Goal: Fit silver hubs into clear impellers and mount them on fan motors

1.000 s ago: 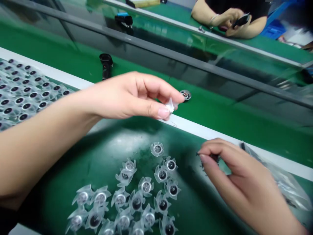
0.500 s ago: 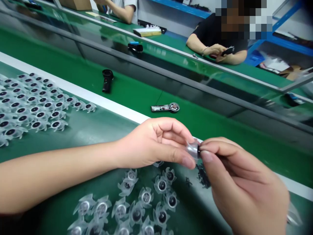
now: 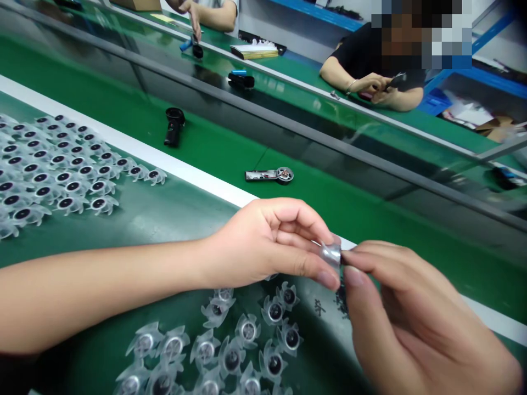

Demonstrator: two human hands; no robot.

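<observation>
My left hand (image 3: 284,241) is closed on a small clear fan blade (image 3: 330,255) with a shiny metal hub, gripping it between thumb and fingers. Against the hub's right side rests the index fingertip of my right hand (image 3: 411,307), its thumb just below. The fingers of that hand are bent close together; whatever sits between their tips is too small to make out. Below my hands, several loose clear fan blades (image 3: 248,331) lie on the green table, hubs up. Tiny dark pieces (image 3: 319,307) are scattered beside them, partly behind my right thumb.
Rows of fan blades with black centres (image 3: 66,176) cover the left side. Beyond the white strip (image 3: 197,182), a green belt carries a black handheld fan housing (image 3: 173,126) and an opened fan half (image 3: 269,175). Two people work across the line, behind a metal rail (image 3: 288,123).
My right thumb and index finger have shifted slightly right and a little apart at the hub. The belt parts have moved slightly left in view. A co-worker's hand now reaches to a dark item.
</observation>
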